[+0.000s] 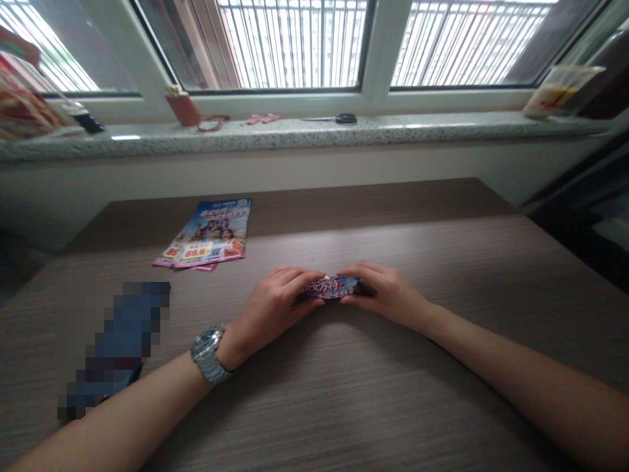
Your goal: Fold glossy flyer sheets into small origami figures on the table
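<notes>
Between my two hands, low over the middle of the table, is a small folded leaflet (331, 287) with white and red characters on blue. My left hand (280, 298) pinches its left end between thumb and fingers. At the right end, the thumb and fingers of my right hand (386, 288) close on it in the same way. The leaflet's far side and part of its ends are hidden by my fingers. A metal wristwatch (210, 351) is on my left wrist.
A stack of printed leaflets (211, 233) lies at the back left of the table (393, 393). Left of my forearm is a pixelated dark blue object (122, 341). The windowsill (393, 128) holds scissors (344, 118), a brown lighter-shaped case (181, 108), pink pieces (263, 118) and a plastic cup (557, 92).
</notes>
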Demonstrator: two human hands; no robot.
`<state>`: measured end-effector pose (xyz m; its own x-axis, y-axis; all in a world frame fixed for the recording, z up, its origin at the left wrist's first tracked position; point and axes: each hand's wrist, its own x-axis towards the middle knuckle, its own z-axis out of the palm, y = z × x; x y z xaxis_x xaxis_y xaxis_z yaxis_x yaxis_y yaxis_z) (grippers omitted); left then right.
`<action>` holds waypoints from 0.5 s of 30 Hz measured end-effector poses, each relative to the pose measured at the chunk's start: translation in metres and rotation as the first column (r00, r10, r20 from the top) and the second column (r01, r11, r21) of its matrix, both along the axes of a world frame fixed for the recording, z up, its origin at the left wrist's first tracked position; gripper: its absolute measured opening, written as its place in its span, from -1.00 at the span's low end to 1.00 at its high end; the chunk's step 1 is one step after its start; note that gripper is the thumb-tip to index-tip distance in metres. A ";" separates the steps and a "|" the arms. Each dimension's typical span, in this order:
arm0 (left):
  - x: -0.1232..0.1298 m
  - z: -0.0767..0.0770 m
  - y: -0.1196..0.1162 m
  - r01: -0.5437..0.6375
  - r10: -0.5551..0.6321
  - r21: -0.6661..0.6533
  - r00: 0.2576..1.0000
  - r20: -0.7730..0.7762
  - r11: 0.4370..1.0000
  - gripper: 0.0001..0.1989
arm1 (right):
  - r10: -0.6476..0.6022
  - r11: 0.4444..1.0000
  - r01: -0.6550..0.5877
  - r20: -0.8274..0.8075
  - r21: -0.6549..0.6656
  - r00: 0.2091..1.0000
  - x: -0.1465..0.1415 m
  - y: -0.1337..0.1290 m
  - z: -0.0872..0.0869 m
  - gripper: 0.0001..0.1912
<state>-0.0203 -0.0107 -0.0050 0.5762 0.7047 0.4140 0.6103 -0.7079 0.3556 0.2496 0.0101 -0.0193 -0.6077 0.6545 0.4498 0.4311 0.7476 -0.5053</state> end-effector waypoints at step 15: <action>-0.001 -0.001 -0.001 0.022 -0.022 -0.002 1.000 0.000 1.000 -0.67 | 0.001 1.000 -0.001 0.011 -0.019 1.000 -0.001 0.000 0.000 -0.63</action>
